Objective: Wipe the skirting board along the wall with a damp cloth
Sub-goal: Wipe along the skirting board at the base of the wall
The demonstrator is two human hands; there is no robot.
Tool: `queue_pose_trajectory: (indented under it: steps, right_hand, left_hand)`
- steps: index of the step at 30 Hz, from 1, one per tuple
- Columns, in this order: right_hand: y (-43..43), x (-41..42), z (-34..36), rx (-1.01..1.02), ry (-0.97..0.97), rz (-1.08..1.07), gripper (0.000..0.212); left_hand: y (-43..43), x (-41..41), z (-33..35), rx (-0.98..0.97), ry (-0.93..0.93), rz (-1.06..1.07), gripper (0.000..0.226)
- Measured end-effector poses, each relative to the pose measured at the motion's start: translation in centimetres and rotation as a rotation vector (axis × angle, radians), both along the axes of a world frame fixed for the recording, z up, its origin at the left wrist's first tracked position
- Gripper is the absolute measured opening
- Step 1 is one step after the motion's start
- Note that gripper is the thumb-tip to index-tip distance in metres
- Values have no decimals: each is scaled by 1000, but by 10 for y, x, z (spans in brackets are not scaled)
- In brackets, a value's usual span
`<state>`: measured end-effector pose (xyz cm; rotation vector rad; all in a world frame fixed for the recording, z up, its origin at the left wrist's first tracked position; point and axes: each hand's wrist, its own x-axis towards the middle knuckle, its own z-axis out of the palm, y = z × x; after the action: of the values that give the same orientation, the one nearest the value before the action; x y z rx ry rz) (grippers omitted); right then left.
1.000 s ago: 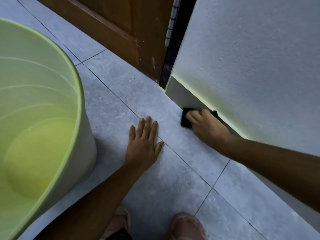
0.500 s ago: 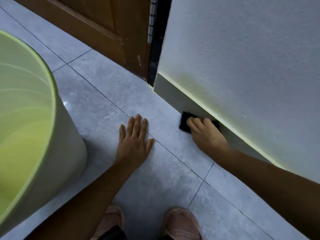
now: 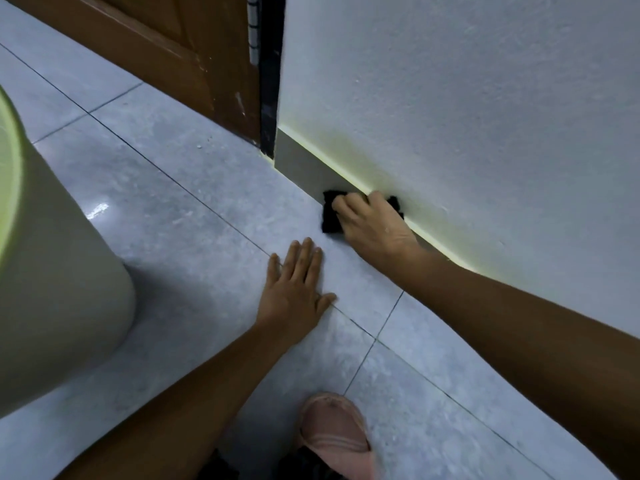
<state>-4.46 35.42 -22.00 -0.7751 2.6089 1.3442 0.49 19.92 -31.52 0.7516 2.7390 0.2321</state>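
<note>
I count two hands, my left hand (image 3: 294,289) and right hand (image 3: 372,226), one black cloth (image 3: 330,216), one skirting board (image 3: 304,164), one green bucket (image 3: 59,271), one wooden door (image 3: 194,53), one pink slipper (image 3: 334,434)

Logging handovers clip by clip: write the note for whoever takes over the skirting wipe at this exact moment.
Right hand: pressing the black cloth against the skirting board, a little way along from the door frame.
Left hand: flat on the floor tile, empty, bracing.
Bucket: on the floor to the left.
Done: cannot tell how much is wiped.
Left: carry on along the board; the stretch under the right arm is hidden.
</note>
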Motion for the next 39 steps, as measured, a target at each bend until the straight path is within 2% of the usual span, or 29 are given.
queue_pose_trajectory:
  steps: [4, 7, 10, 13, 16, 18, 23, 28, 30, 34, 39]
  right_hand:
    - [54, 58, -9, 18, -70, 18, 36]
    - [82, 84, -4, 60, -32, 43, 39]
    - [74, 72, 6, -30, 78, 83, 41]
    - [40, 26, 5, -145, 214, 139, 41]
    - [11, -6, -2, -115, 125, 128, 26]
    - [9, -4, -8, -49, 70, 95, 25]
    - [54, 59, -18, 94, -56, 63, 31]
    - [100, 118, 9, 238, -90, 3, 24]
    - [97, 114, 21, 199, -50, 7, 26]
    - [67, 71, 31, -12, 111, 14, 34]
    - [46, 54, 9, -6, 22, 26, 23]
  left_hand:
    - [-2, -1, 4, -29, 1, -20, 79]
    - [-2, -1, 2, -31, 14, -27, 79]
    - [-4, 0, -2, -26, 43, -24, 81]
    - [-3, 0, -4, 1, 75, -16, 79]
    - [-3, 1, -5, 8, 88, -9, 78]
    - [-4, 1, -6, 11, 91, -14, 78]
    - [-5, 1, -2, -21, 71, -17, 80]
    - [-3, 0, 3, -55, 33, -33, 75]
    - [-2, 0, 7, -82, 23, -35, 75]
    - [9, -5, 19, -135, 14, -61, 75]
    - [3, 1, 14, -99, -32, -21, 74]
